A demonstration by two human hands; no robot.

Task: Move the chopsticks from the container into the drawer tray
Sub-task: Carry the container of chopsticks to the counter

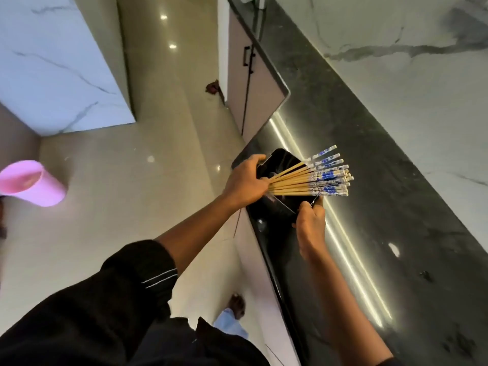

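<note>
Pink cup (pixel 33 183) lies on floor, far from chopsticks (pixel 311 179).

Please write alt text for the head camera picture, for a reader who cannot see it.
A person's left hand grips a fanned bundle of wooden chopsticks with blue-and-white ends above a black container. The right hand holds the container's near edge at the edge of a dark stone counter. A pink cup lies at the far left.

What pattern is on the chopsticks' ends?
Blue-and-white pattern on the chopsticks, clearest in the head view.
</note>
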